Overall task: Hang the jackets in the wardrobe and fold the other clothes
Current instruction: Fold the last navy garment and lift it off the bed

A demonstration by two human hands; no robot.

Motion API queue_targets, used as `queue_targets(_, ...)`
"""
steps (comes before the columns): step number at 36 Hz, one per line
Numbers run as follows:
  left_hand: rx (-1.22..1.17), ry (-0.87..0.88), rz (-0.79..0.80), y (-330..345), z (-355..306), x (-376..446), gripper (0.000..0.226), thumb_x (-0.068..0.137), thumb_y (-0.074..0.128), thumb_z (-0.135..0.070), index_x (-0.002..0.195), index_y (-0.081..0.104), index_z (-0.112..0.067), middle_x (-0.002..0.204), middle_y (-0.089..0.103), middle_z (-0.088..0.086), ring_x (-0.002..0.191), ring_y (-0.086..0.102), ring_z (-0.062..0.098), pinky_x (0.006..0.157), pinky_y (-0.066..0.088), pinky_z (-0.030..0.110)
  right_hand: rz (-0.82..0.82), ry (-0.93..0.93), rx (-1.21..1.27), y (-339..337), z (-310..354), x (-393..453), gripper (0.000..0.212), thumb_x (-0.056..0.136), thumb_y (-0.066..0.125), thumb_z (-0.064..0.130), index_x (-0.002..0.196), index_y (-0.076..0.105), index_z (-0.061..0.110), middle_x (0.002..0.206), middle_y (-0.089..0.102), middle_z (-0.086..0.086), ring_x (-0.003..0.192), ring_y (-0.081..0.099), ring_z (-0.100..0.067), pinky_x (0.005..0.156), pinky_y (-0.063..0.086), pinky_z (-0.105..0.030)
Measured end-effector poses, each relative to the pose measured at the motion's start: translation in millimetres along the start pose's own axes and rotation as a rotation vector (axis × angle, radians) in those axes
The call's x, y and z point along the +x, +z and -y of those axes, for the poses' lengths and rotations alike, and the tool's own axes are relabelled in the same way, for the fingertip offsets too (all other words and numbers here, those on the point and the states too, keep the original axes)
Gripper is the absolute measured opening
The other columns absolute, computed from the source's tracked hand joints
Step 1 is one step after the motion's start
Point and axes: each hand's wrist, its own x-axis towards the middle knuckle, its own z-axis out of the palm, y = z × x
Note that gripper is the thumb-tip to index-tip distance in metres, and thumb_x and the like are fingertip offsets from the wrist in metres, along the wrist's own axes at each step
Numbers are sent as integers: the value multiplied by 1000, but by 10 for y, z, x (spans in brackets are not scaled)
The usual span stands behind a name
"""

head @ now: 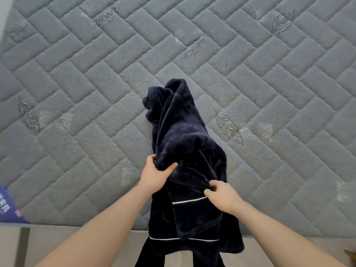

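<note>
I have one dark navy garment bunched on the grey quilted mattress, its near end hanging over the near edge. My left hand grips a fold on its left side, thumb on top. My right hand pinches the fabric just above one of two white piping lines. One blue label lies at the near left.

Both forearms are bare to the frame's lower edge, no sleeves showing; the left hand and right hand wear nothing.
</note>
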Motion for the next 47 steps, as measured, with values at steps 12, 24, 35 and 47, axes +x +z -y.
queue_targets(12, 70, -202, 6, -146, 489, -446, 140, 42, 73, -92, 153, 31, -20, 149, 33, -2, 136, 44, 19, 114, 42, 42, -490, -58, 100, 477, -104, -199, 5, 97, 53, 29, 93, 55, 31, 93, 56, 10, 77, 57, -8, 74, 50, -35)
queue_targets(24, -103, -381, 236, -2, 1049, -1048, 34, 81, 79, -51, 112, 72, -39, 102, 77, -18, 95, 74, 5, 98, 55, 35, -398, 272, 254, 617, -254, -429, 131, 60, 73, 83, 159, 9, 27, 164, 19, -4, 151, 20, -30, 121, 27, -54)
queue_targets(35, -61, -293, 277, -61, 973, -1403, 30, 96, 67, -31, 123, 53, -29, 111, 72, -15, 102, 68, 2, 85, 50, 19, -141, 336, 405, 363, -387, -600, 82, 46, 80, 74, 115, 66, 32, 108, 71, 11, 95, 66, -10, 81, 53, -32)
queue_targets(47, -94, 226, 134, -441, 238, -1484, 50, 99, 60, -5, 132, 61, -42, 154, 31, -31, 141, 26, -19, 114, 23, 8, -66, 26, 615, -289, -263, -946, 86, 78, 85, 26, 143, 39, 57, 132, 55, 28, 114, 59, 10, 93, 49, -22)
